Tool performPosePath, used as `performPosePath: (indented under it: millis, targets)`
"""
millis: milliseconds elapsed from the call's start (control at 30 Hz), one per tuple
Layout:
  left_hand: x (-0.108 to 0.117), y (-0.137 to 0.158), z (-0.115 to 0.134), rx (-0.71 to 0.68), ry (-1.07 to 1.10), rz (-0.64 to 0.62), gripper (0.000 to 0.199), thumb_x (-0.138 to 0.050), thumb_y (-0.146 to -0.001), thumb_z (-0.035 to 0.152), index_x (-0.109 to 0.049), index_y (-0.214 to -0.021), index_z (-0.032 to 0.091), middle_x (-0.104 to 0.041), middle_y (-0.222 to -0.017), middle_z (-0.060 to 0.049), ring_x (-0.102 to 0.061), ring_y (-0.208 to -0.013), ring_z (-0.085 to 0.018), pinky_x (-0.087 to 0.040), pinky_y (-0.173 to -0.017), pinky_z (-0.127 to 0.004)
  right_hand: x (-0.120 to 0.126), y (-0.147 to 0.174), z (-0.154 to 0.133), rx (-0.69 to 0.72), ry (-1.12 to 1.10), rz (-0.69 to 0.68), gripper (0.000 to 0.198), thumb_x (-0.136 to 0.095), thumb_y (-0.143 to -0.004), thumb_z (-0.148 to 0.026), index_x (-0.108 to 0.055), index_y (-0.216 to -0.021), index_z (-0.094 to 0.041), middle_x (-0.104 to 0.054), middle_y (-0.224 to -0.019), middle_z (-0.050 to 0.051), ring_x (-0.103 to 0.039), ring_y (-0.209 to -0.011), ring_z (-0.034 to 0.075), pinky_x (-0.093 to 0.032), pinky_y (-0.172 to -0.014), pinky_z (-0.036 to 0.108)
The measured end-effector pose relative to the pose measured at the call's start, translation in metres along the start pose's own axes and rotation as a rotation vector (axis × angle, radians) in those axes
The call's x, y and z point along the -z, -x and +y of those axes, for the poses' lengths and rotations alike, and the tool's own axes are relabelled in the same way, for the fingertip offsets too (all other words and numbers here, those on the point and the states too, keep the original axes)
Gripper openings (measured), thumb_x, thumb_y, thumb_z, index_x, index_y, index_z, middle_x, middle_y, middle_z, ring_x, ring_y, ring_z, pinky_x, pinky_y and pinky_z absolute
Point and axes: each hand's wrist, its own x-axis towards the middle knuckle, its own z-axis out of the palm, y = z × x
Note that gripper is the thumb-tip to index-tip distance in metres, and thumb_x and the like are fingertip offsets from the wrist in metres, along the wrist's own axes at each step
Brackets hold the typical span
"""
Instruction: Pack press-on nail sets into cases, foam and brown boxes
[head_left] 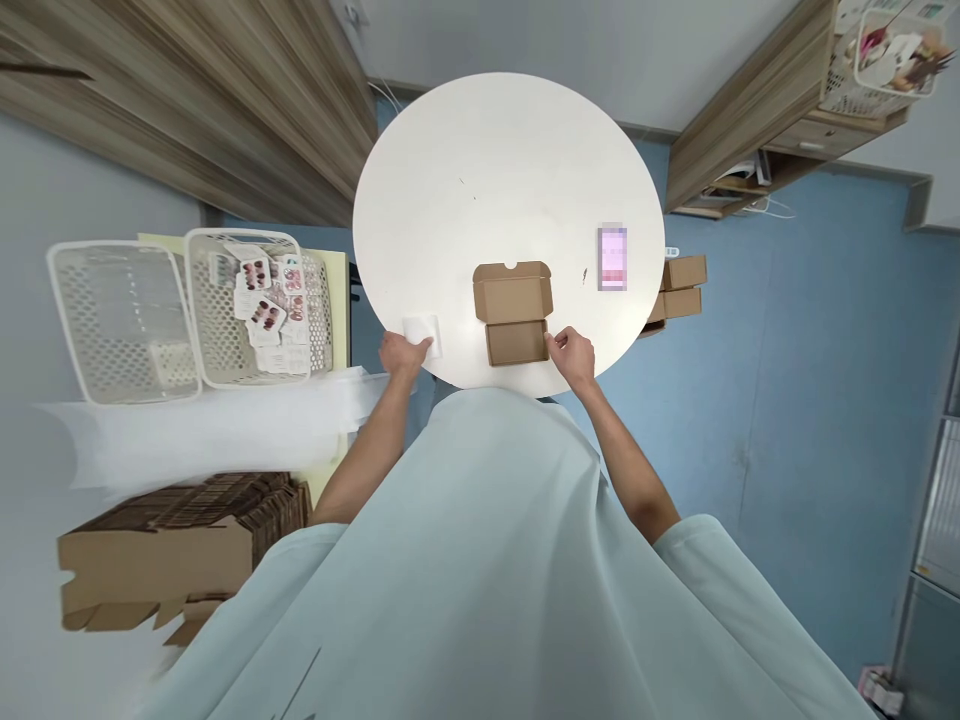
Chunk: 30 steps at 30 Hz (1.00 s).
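On the round white table, a small brown cardboard box (pixel 517 344) lies with its lid folded back, away from me. Nothing shows inside it. My right hand (pixel 574 357) is at the box's right side, thumb and forefinger closed on that edge. At the table's near left edge, my left hand (pixel 403 353) grips a thin white sheet (pixel 424 332) between thumb and fingers. Whether the sheet is foam or paper I cannot tell. It lies left of the box, apart from it.
A phone with a blurred screen (pixel 613 258) lies on the table (pixel 510 150) at right. To the left are a basket of nail sets on cards (pixel 259 305), a second white basket (pixel 120 320), white sheeting (pixel 217 437) and stacked flat cartons (pixel 165 560). Brown boxes (pixel 684 287) stand beyond the right edge.
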Motion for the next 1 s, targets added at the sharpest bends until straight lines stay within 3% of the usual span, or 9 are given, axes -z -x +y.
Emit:
performPosePath:
  millis: [133,367,567,700,800,900,1000]
  targets:
    - [-0.004,0.014,0.014,0.153,0.111,0.061,0.074,-0.091,-0.083,0.034,-0.048,-0.140,0.015,-0.059,-0.149,-0.029,-0.062,-0.142,-0.045,-0.055,-0.118,-0.060,0.004,0.002,-0.002,0.057,-0.028,-0.019,0.029,-0.064,-0.111,-0.045,-0.060,-0.090,-0.025,-0.080,-0.098,0.006,-0.074,-0.091,0.025,-0.048,-0.077,0.033]
    - [0.002,0.054,0.013,-0.095,0.225,0.127,0.041,-0.074,-0.088,0.019,-0.058,-0.125,0.023,-0.065,-0.138,-0.012,-0.068,-0.128,-0.028,-0.054,-0.118,-0.046,0.013,0.004,-0.001,0.180,-0.083,-0.075,0.020,-0.064,-0.110,-0.041,-0.063,-0.097,-0.025,-0.081,-0.100,0.004,-0.074,-0.089,0.024,-0.050,-0.079,0.034]
    - [0.007,0.108,0.030,-0.340,0.385,-0.104,0.039,-0.064,-0.092,0.028,-0.064,-0.131,0.022,-0.070,-0.145,-0.011,-0.071,-0.124,-0.026,-0.062,-0.099,-0.036,0.017,0.007,-0.007,0.358,-0.283,-0.125,0.021,-0.072,-0.103,-0.044,-0.062,-0.102,-0.026,-0.080,-0.127,0.008,-0.073,-0.111,0.024,-0.056,-0.092,0.035]
    - [0.001,0.124,0.062,-0.453,0.488,-0.249,0.038,-0.064,-0.091,0.029,-0.070,-0.129,0.021,-0.071,-0.146,-0.010,-0.071,-0.123,-0.025,-0.063,-0.100,-0.036,0.010,0.001,-0.009,0.398,-0.324,-0.251,0.029,-0.083,-0.095,-0.043,-0.059,-0.098,-0.026,-0.074,-0.145,0.007,-0.070,-0.121,0.024,-0.056,-0.098,0.035]
    - [-0.005,0.121,0.082,-0.527,0.476,-0.301,0.037,-0.065,-0.091,0.028,-0.075,-0.126,0.020,-0.073,-0.142,-0.010,-0.070,-0.122,-0.025,-0.062,-0.101,-0.037,0.003,-0.006,-0.003,0.380,-0.296,-0.317,0.028,-0.084,-0.091,-0.036,-0.059,-0.098,-0.027,-0.077,-0.121,0.002,-0.070,-0.104,0.022,-0.054,-0.090,0.032]
    - [-0.014,0.113,0.096,-0.565,0.460,-0.309,0.037,-0.068,-0.090,0.024,-0.076,-0.126,0.021,-0.075,-0.137,-0.008,-0.070,-0.120,-0.025,-0.061,-0.104,-0.038,-0.004,-0.014,0.006,0.338,-0.253,-0.293,0.020,-0.079,-0.093,-0.031,-0.060,-0.100,-0.027,-0.070,-0.091,-0.003,-0.065,-0.086,0.019,-0.051,-0.081,0.029]
    - [-0.027,0.103,0.105,-0.475,0.456,-0.294,0.045,-0.076,-0.088,0.022,-0.069,-0.133,0.021,-0.074,-0.140,-0.008,-0.072,-0.110,-0.024,-0.062,-0.100,-0.040,-0.012,-0.022,0.011,0.289,-0.222,-0.247,0.016,-0.075,-0.095,-0.029,-0.064,-0.106,-0.026,-0.066,-0.089,-0.004,-0.064,-0.085,0.018,-0.050,-0.080,0.028]
